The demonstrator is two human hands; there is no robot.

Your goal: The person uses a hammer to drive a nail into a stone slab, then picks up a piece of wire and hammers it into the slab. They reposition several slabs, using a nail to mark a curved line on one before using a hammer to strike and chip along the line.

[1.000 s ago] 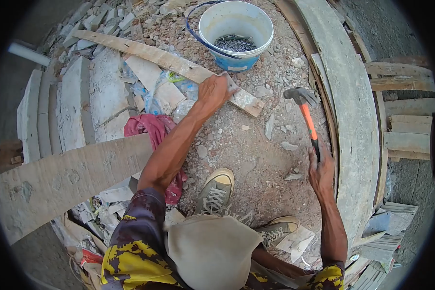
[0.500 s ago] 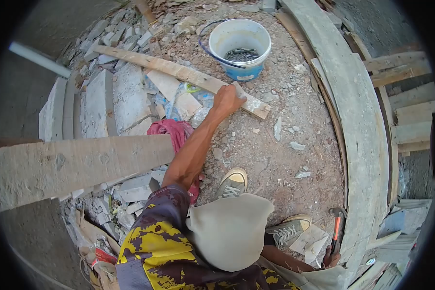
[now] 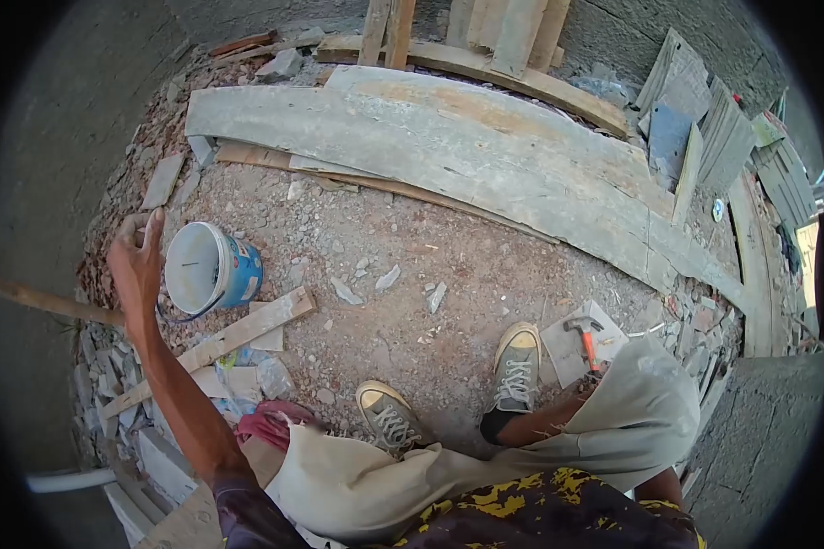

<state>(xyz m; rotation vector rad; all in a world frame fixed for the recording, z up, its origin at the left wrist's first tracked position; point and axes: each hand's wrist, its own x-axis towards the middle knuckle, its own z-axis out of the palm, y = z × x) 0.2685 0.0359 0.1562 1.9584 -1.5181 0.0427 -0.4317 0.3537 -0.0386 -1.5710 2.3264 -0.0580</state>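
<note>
My left hand is raised at the left, beside the rim of a white and blue bucket. Its thumb and fingers are bent but apart, and I see nothing between them. Below the bucket a narrow wooden plank lies slantwise on the rubble, clear of the hand. At the lower right a claw hammer with an orange handle points head upward. My right hand grips its lower handle, mostly hidden behind my knee.
A long grey board curves across the far side, with timber uprights behind it. Broken stone chips dot the dirt ground. A pink cloth lies near my left leg, and stacked sheets lean at the right.
My left hand has let go of the plank and moved up beside the bucket. The view has turned to the right. The hammer remains in my right hand.
</note>
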